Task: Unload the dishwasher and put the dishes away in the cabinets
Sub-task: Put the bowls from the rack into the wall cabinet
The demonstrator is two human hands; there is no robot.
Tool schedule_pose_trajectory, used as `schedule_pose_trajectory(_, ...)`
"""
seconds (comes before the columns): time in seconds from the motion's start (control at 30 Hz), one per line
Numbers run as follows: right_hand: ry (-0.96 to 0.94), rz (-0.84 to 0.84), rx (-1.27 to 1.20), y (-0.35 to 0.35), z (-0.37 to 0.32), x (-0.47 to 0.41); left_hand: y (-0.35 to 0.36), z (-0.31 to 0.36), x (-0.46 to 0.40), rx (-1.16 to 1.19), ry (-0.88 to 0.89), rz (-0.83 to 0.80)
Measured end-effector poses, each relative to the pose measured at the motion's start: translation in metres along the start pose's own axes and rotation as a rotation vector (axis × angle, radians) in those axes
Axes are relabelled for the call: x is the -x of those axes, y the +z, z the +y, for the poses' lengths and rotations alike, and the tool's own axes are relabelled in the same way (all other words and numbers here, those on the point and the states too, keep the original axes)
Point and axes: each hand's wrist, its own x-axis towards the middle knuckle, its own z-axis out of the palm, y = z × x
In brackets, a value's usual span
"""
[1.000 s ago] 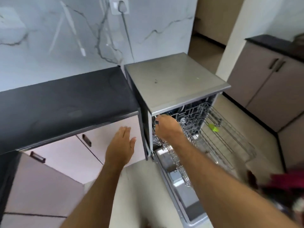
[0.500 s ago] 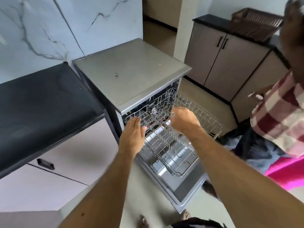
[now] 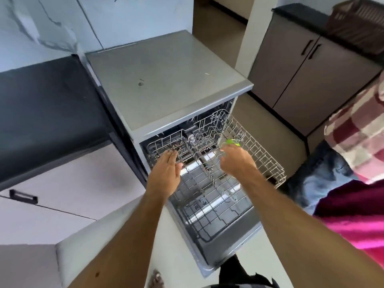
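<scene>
Nearest you, the dishwasher door (image 3: 230,249) lies folded down and the lower rack (image 3: 218,202) sits drawn out over it, its wires bare as far as you can see. Your left hand (image 3: 166,173) hovers at the near left corner of the upper rack (image 3: 259,161), fingers straight and pressed together, holding nothing; whether the tips touch the wire is hard to tell. Your right hand (image 3: 236,162) reaches over the rack's middle, fingers loosely curled, gripping nothing that shows. Just beyond its fingertips lies a small green utensil (image 3: 232,141), the only clear load; it is likely light, stiff plastic, so pinch it at its midpoint and lift straight up. The rack itself looks springy and rolls easily, so brace its front rail. Deeper inside, the dark interior hides anything else.
</scene>
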Motion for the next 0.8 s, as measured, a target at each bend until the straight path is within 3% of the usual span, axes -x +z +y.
schedule_pose_trajectory(0.13,-0.108,-0.012,0.014,0.0,0.044,-0.041,0.031,0.035,-0.031,0.062,-0.102,0.004)
schedule_pose_trajectory(0.27,-0.125,-0.09,0.015,0.015,0.094,-0.084,0.066,0.061,-0.07,0.009,-0.074,-0.034)
schedule_pose_trajectory(0.6,0.042,-0.269,-0.124,0.073,0.169,-0.132,0.139,0.105,-0.125,0.088,-0.274,-0.13)
schedule_pose_trajectory(0.8,0.109,-0.335,-0.158,0.107,0.183,-0.182,0.186,0.105,-0.153,0.104,-0.292,-0.206)
